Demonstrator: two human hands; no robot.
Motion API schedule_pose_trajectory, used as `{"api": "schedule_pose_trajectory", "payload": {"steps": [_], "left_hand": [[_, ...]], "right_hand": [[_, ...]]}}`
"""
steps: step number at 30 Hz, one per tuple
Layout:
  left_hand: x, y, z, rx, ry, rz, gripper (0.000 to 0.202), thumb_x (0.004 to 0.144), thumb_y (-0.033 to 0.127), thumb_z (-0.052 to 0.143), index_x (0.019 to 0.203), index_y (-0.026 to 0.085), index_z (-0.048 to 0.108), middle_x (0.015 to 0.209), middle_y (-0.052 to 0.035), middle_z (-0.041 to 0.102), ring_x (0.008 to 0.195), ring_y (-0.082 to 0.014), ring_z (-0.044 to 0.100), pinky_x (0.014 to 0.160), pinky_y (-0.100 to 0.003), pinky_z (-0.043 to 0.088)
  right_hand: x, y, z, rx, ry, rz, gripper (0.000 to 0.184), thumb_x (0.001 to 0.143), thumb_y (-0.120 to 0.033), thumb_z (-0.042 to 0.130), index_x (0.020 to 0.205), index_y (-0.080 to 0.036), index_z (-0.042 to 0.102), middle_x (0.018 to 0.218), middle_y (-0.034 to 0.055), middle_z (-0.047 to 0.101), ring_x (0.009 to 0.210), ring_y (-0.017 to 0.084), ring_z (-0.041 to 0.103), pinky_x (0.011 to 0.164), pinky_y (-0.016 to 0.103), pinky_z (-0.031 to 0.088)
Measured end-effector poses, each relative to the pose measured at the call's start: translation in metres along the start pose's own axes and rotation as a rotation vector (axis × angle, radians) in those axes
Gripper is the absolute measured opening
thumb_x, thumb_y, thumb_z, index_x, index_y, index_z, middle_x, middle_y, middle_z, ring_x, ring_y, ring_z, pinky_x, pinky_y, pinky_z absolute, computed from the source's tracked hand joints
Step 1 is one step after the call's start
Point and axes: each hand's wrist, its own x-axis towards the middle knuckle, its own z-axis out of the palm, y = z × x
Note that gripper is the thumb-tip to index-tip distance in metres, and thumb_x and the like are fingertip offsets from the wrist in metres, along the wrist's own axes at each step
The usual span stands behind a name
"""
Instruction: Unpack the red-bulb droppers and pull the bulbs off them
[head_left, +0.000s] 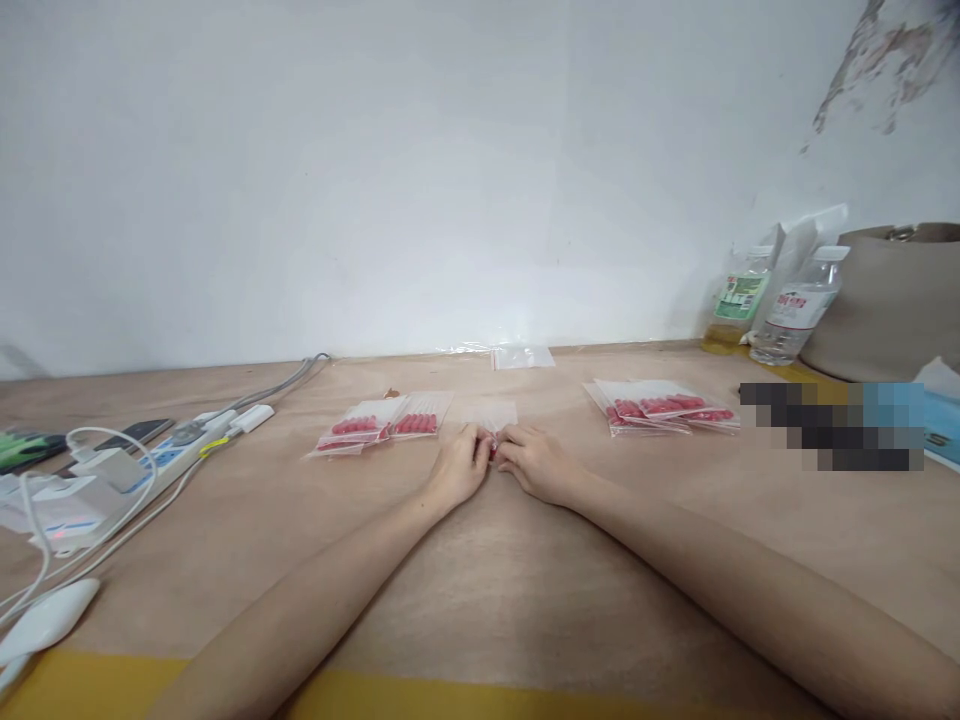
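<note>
Far left: power strip [166, 458] on worktop [465, 600]. Next: left pile of bags [354, 428], with red pieces inside. Left hand [461, 465]: fingers bent inward, apparently pinching left side of clear bag [491, 412]. Clear bag: on worktop between both piles. Probable step in hand: working at near end with fingertips of both hands. Probable requirement for next move: steady hold, light finger pressure. Long axis: roughly front to back, clear end toward wall [450, 180]; near end mostly hidden. Right hand [541, 462]: fingers curled, apparently pinching opposite side. Farther right: right pile of bags [660, 405].
</note>
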Motion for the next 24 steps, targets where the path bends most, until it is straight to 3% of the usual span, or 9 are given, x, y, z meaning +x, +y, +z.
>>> {"api": "schedule_pose_trajectory", "payload": {"steps": [5, 10, 13, 16, 19, 21, 24], "left_hand": [[0.002, -0.001, -0.001, -0.081, 0.05, -0.005, 0.016, 0.084, 0.022, 0.041, 0.079, 0.017, 0.055, 0.077, -0.0021, 0.06, 0.075, -0.015, 0.055, 0.07, -0.029, 0.043], [-0.001, 0.0, -0.006, -0.079, 0.16, -0.06, 0.014, 0.082, 0.024, 0.045, 0.082, 0.017, 0.056, 0.085, -0.0039, 0.061, 0.081, -0.0167, 0.056, 0.076, -0.032, 0.044], [-0.003, -0.002, -0.011, -0.071, 0.076, 0.064, 0.021, 0.082, 0.025, 0.046, 0.1, 0.018, 0.055, 0.106, -0.0061, 0.059, 0.105, -0.0199, 0.051, 0.091, -0.036, 0.039], [-0.001, -0.005, -0.015, -0.003, -0.109, 0.135, 0.036, 0.083, 0.031, 0.046, 0.117, 0.018, 0.048, 0.123, -0.0081, 0.05, 0.121, -0.023, 0.037, 0.099, -0.042, 0.03], [0.001, -0.006, -0.017, 0.043, -0.212, 0.118, 0.039, 0.085, 0.036, 0.043, 0.119, 0.02, 0.047, 0.122, -0.0079, 0.051, 0.116, -0.0234, 0.041, 0.098, -0.042, 0.031], [0.001, -0.004, -0.019, 0.036, -0.186, 0.126, 0.033, 0.085, 0.035, 0.042, 0.113, 0.02, 0.052, 0.111, -0.0067, 0.058, 0.106, -0.0216, 0.049, 0.095, -0.04, 0.034], [-0.001, -0.001, -0.02, 0.009, -0.137, 0.159, 0.026, 0.083, 0.033, 0.047, 0.102, 0.02, 0.058, 0.094, -0.0055, 0.062, 0.091, -0.0192, 0.055, 0.087, -0.036, 0.04]], "right_hand": [[-0.007, 0.008, -0.006, 0.105, 0.113, 0.032, 0.008, 0.08, -0.021, 0.052, 0.078, -0.02, 0.06, 0.097, 0.006, 0.056, 0.09, 0.017, 0.05, 0.078, 0.032, 0.038], [-0.02, 0.02, -0.02, 0.368, 0.028, 0.056, 0.007, 0.077, -0.017, 0.054, 0.075, -0.019, 0.06, 0.109, 0.0065, 0.052, 0.096, 0.016, 0.052, 0.083, 0.032, 0.041], [-0.027, 0.026, -0.027, 0.495, -0.014, 0.141, 0.008, 0.077, -0.02, 0.054, 0.071, -0.017, 0.06, 0.108, 0.0072, 0.053, 0.1, 0.016, 0.052, 0.083, 0.03, 0.042], [-0.029, 0.03, -0.026, 0.502, 0.029, 0.253, 0.017, 0.076, -0.021, 0.052, 0.061, -0.016, 0.058, 0.095, 0.0063, 0.059, 0.091, 0.016, 0.057, 0.078, 0.029, 0.044], [-0.028, 0.035, -0.018, 0.397, 0.12, 0.364, 0.012, 0.073, -0.019, 0.054, 0.063, -0.017, 0.059, 0.085, 0.0044, 0.06, 0.074, 0.014, 0.058, 0.07, 0.028, 0.046], [-0.028, 0.038, -0.012, 0.297, 0.174, 0.407, 0.008, 0.071, -0.019, 0.056, 0.072, -0.018, 0.063, 0.084, 0.0041, 0.06, 0.076, 0.015, 0.057, 0.071, 0.029, 0.045], [-0.028, 0.043, -0.009, 0.154, 0.199, 0.425, 0.017, 0.071, -0.021, 0.058, 0.085, -0.019, 0.067, 0.085, 0.0056, 0.058, 0.081, 0.018, 0.054, 0.073, 0.031, 0.044]]}}
